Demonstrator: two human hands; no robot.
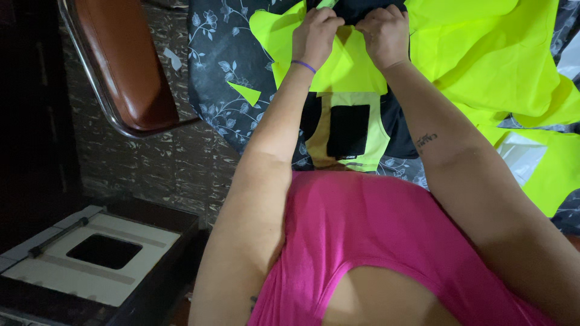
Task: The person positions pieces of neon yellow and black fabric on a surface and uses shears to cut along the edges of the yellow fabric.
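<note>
1. While both hands meet at the top of the view, the left hand (315,33) pinches the upper edge of a neon-yellow fabric piece (347,69).
2. Right hand (384,33): fingers curled, gripping the same edge just beside the left.
3. Fabric piece: lies on a black-and-yellow garment (347,130) over a floral cloth (220,66).
4. Brown chair seat (124,60): well apart, to one side.
</note>
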